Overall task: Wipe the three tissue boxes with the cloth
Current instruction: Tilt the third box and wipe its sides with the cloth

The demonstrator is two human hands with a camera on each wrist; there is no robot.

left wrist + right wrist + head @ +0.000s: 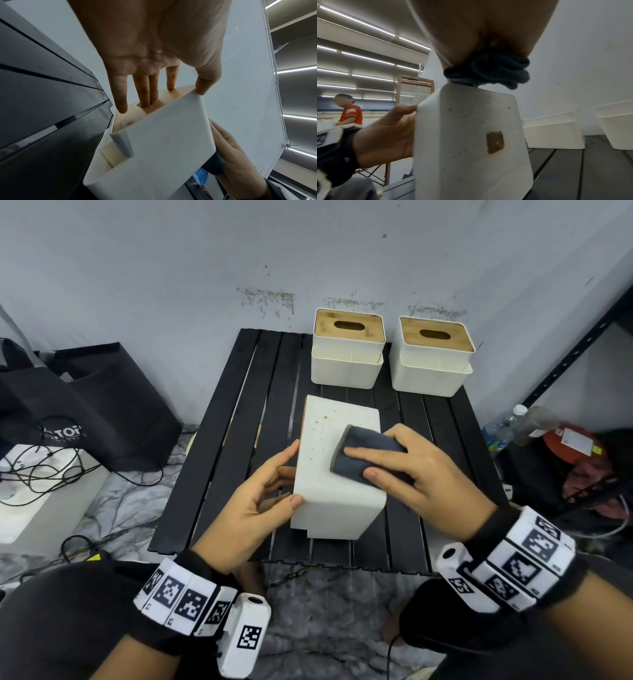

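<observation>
Nearest us, the left hand (255, 501) steadies the white rectangular plastic tissue box (337, 474) lying tipped on its side on the black slatted table (219, 446): thumb on the near corner, fingers curled onto the wooden lid face, likely bracing it against the rubbing. On top, the right hand (416, 470) clasps a folded dark grey cloth (363, 455), pressing it flat onto the upturned face just short of the brown speckles, so the dirt lies ahead of the cloth. Further back, two more white bamboo-lidded boxes (347, 350) stand upright, side by side against the wall, apparently waiting their turn.
</observation>
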